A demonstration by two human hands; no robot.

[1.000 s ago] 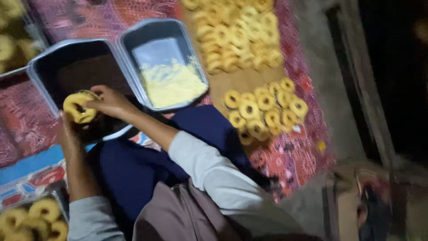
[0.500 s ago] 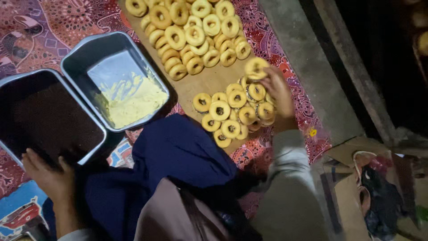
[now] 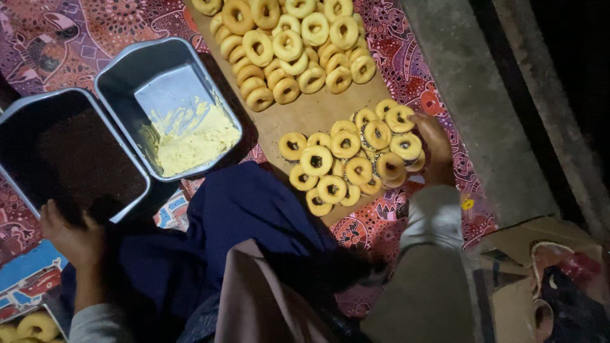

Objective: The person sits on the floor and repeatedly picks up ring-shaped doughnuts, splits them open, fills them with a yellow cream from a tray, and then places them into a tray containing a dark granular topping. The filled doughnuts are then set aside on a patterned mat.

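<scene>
Seen from above: 2 grey rectangular metal trays side by side at left on a red patterned cloth point(image 3: 76, 38). Left tray point(image 3: 19, 127) filled with dark brown crumbs or sprinkles; right tray point(image 3: 127, 76) holding a smear of pale yellow cream in its lower half, bare metal above. To the right, a long brown sheet of cardboard point(image 3: 305, 114) carrying 2 clusters of ring-shaped pastries: far cluster point(image 3: 289, 47) at the top edge, plain golden; near cluster point(image 3: 349, 162) lower down, golden with dark-filled centres, overlapping one another. At bottom left, a blue and red printed package or mat point(image 3: 25, 282), flat, partly hidden, with a few more rings point(image 3: 32, 327) at the corner. At bottom right, an open brown cardboard box point(image 3: 527, 254) with something dark and red inside, too dim to tell. Grey concrete floor strip point(image 3: 470, 82) along the right of the cloth.

Right hand point(image 3: 435, 149) stretched out, grey sleeve up to the wrist, fingers curled over the right edge of the near cluster, touching the outermost rings; whether gripping 1 or merely resting on it, cannot tell. Left hand point(image 3: 73, 232) low at left, fingers hooked over the near rim of the dark-filled tray, clasping that rim. Dark blue fabric point(image 3: 248, 209) over the lap between both arms
</scene>
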